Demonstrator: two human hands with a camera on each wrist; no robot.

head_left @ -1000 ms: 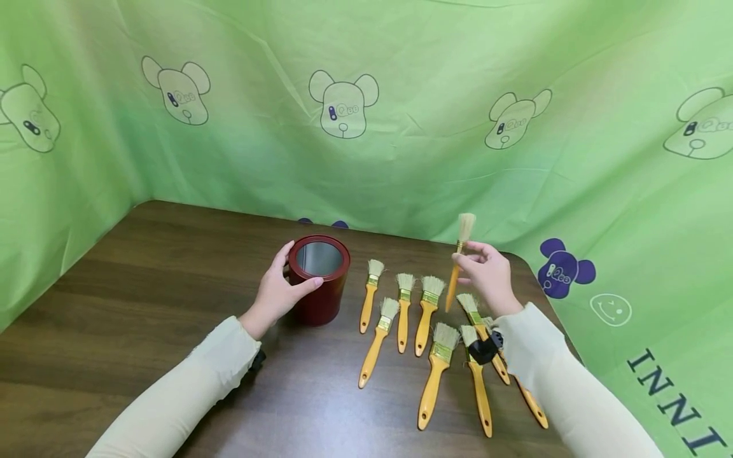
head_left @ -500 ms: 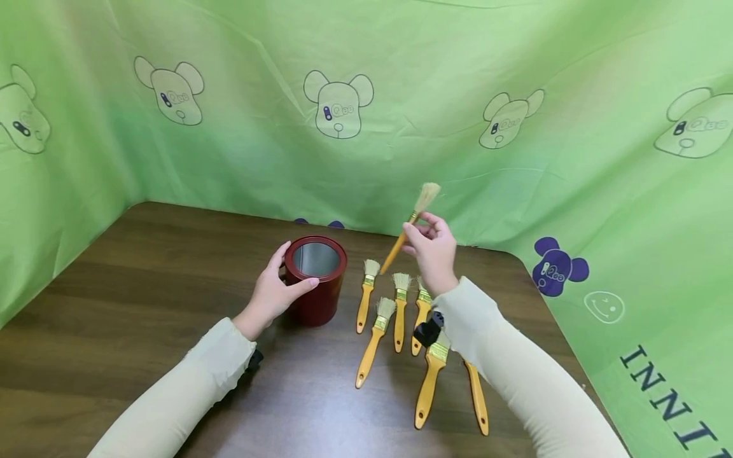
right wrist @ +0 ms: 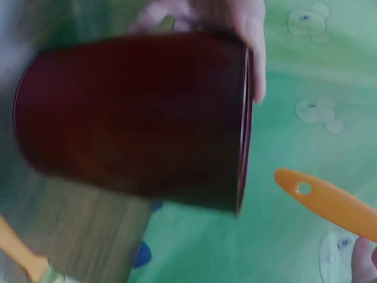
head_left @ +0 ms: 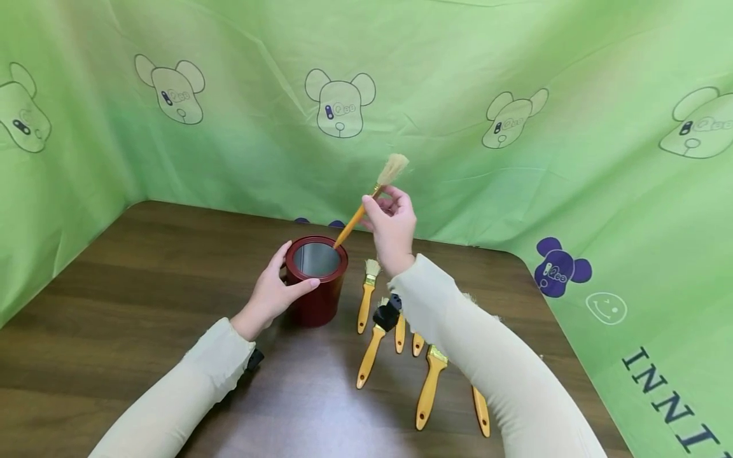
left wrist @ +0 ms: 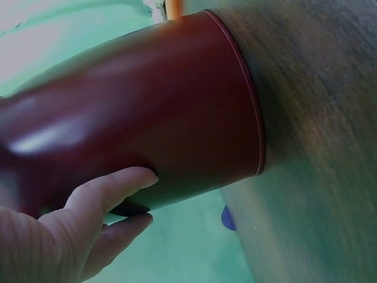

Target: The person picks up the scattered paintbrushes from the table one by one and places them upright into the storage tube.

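Note:
A dark red cylindrical can (head_left: 316, 280) with a shiny metal inside stands upright on the brown wooden table (head_left: 132, 286). My left hand (head_left: 273, 289) grips its side, thumb at the near rim; the left wrist view shows the can (left wrist: 147, 118) under my fingers (left wrist: 112, 188). My right hand (head_left: 392, 226) pinches a small paintbrush (head_left: 366, 207) with an orange handle, bristles up and tilted right. The handle's tip hangs over the can's mouth at its far rim. In the right wrist view the handle end (right wrist: 327, 200) hovers beside the can (right wrist: 135, 118).
Several orange-handled paintbrushes (head_left: 366, 299) lie side by side on the table to the right of the can, partly hidden by my right sleeve (head_left: 475, 356). A green printed cloth (head_left: 366, 95) walls in the back and both sides. The table's right corner is rounded.
My right hand has carried the paintbrush up and to the left, from above the row of brushes to over the can's mouth. The left hand stays on the can.

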